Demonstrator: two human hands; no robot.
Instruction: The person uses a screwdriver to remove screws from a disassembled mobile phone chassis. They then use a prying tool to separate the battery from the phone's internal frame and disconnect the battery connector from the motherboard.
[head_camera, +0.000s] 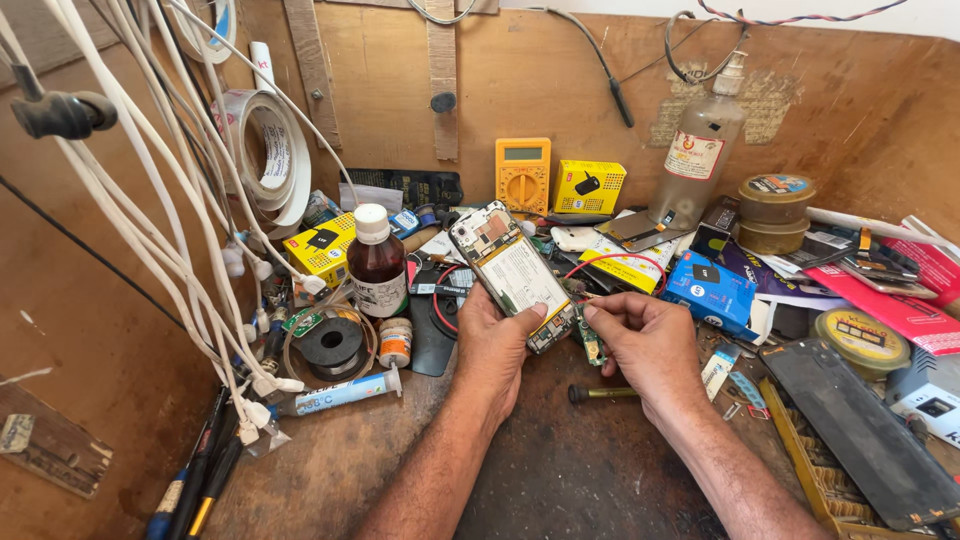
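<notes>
left hand (492, 343) holds opened phone (511, 272) | right hand (640, 338) pinches circuit board (592, 343)

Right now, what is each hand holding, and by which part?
Left hand grips the opened phone at its lower end; right hand pinches a small green circuit board at its top.

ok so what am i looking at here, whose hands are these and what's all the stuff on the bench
One picture, from a camera worn on a person's head, looking down at their own bare hands over a cluttered wooden workbench. The left hand holds an opened phone with its back cover off. The right hand pinches a small green circuit board beside the phone's lower end. Around them lie a brown bottle, a yellow multimeter, a blue box, a syringe-like tube and hanging white cables.
</notes>
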